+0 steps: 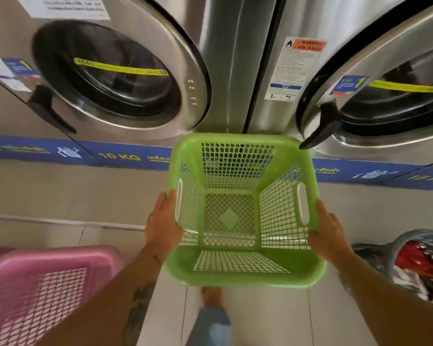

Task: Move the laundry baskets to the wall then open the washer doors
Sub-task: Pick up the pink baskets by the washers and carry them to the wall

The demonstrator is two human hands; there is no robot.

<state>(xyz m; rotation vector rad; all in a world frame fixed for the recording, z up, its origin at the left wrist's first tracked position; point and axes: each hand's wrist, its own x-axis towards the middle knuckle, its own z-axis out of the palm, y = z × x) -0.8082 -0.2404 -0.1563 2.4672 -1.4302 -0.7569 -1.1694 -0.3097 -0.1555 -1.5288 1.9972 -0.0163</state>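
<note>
We hold the green basket (243, 273) between both hands, in front of the 2 steel washers. Our left hand (161, 224) grips the basket's left rim just beside its white handle slot, palm pressed to the outside wall. Our right hand (329, 232) grips the right rim in the same manner, beside the opposite slot. The basket is empty; its mesh floor and lattice walls are fully visible. Its far rim lies in line with the seam between the 2 machines, near the blue floor-level strip (60, 152) marked 10 KG. We cannot tell whether the basket rests on the floor or hangs above it.

The left washer door (110, 71) is shut, with a yellow band across its glass and a black handle (51, 109) at its left edge. The right washer door (395, 101) is also shut, with a black handle (321, 127) pointing down toward the basket's far right corner. A warning label (294, 68) sits on the panel between the doors.

The pink basket (35, 290) stands at the lower left, under our left forearm. The grey basket (420, 265) stands at the lower right and contains red and white clothing. 1 bare foot (211, 295) shows on the tiled floor (265, 318) below the green basket.
</note>
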